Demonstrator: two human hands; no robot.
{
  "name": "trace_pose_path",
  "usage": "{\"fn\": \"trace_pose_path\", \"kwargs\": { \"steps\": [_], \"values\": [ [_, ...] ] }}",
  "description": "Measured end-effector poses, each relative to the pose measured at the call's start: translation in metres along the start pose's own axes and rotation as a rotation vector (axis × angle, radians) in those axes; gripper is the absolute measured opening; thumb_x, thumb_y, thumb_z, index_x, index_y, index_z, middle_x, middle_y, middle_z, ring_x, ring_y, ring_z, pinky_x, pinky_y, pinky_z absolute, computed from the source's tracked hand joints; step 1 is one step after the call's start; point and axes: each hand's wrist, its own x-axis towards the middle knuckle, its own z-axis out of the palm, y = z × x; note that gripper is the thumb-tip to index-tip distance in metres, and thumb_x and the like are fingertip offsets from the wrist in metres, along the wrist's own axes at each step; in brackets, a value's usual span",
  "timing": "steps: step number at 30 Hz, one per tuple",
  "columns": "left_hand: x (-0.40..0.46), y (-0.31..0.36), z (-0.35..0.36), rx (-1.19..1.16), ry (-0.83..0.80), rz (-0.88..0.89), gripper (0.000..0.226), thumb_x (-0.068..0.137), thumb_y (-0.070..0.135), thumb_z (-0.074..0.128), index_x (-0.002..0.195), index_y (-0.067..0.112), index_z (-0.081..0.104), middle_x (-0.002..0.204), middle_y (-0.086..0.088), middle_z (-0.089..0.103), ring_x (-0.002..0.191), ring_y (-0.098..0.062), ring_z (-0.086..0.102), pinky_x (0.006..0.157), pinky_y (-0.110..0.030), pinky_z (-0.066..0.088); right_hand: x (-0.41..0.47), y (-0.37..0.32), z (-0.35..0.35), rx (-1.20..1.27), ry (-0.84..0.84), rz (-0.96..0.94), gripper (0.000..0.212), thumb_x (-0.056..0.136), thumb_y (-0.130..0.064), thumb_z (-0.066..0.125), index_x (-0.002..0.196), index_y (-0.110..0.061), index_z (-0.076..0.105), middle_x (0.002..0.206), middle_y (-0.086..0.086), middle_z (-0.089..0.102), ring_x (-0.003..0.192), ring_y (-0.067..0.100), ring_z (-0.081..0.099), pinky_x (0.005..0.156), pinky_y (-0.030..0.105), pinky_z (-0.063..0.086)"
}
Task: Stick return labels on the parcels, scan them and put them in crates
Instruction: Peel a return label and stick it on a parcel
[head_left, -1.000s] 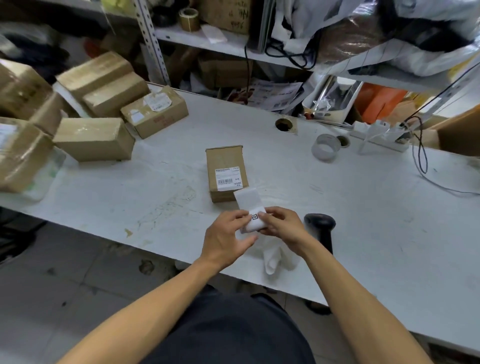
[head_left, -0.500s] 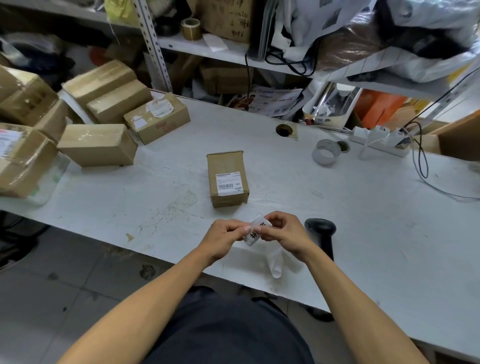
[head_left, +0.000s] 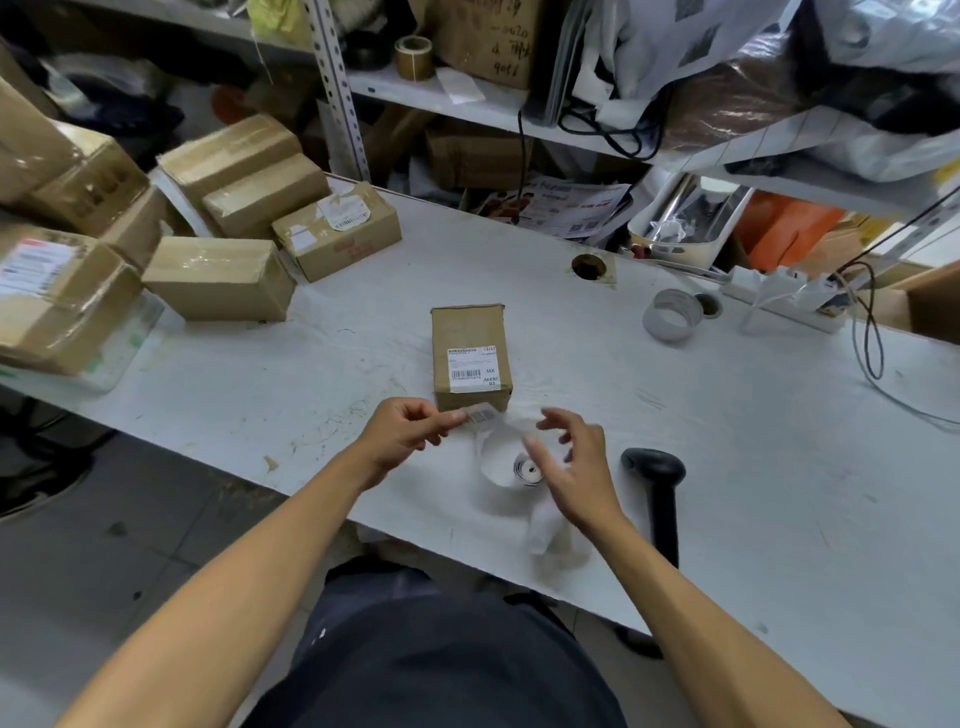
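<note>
Now the left hand (head_left: 402, 434) pinches a label (head_left: 482, 416) just in front of the parcel (head_left: 470, 356) mid-table; the right hand (head_left: 576, 462), fingers loosely spread, hovers over the label roll (head_left: 511, 462) beside the scanner (head_left: 657, 480)

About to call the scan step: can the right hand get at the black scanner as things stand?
Probably yes. The right hand is open and holds nothing, and the scanner lies uncovered on the table just beside it, on its right. Nothing lies between them.
</note>
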Motion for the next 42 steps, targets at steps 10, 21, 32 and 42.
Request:
{"fn": "trace_pose_path", "kwargs": {
  "steps": [10,21,32,42],
  "values": [
    [0.043,0.046,-0.033,0.297,-0.298,0.056,0.022,0.073,0.026,0.090,0.075,0.010,0.075,0.075,-0.007,0.071,0.070,-0.012,0.061,0.070,-0.028,0.050,0.062,-0.082,0.018,0.484,-0.442,0.159,0.035,0.089,0.009,0.064,0.117,-0.012,0.064,0.076,0.004,0.071,0.076,0.019,0.067,0.076,0.034,0.053],
    [0.105,0.029,-0.047,0.422,0.056,-0.053,0.064,0.090,0.045,0.071,0.146,0.025,0.047,0.127,0.001,0.062,0.104,-0.018,0.061,0.082,-0.031,0.051,0.144,-0.096,0.067,-0.300,0.089,0.171,0.068,0.082,-0.018,0.078,0.140,-0.032,0.046,0.101,-0.008,0.065,0.093,0.012,0.066,0.080,0.033,0.058],
    [0.099,0.042,-0.021,0.015,-0.069,-0.120,0.062,0.088,0.019,0.072,0.146,0.028,0.053,0.120,0.000,0.071,0.108,-0.018,0.069,0.098,-0.042,0.056,0.113,-0.078,0.035,-0.123,0.013,0.397,0.029,0.087,-0.008,0.069,0.116,-0.012,0.071,0.109,0.005,0.074,0.094,0.021,0.070,0.082,0.036,0.060],
    [0.028,0.116,0.144,0.037,-0.355,0.172,0.051,0.100,0.013,0.052,0.146,0.035,0.050,0.121,0.006,0.071,0.104,-0.008,0.068,0.085,-0.030,0.059,-0.016,-0.067,-0.115,0.082,0.482,0.274,0.037,0.087,-0.013,0.072,0.123,-0.020,0.070,0.105,-0.002,0.074,0.091,0.011,0.071,0.082,0.031,0.060]
  ]
}}
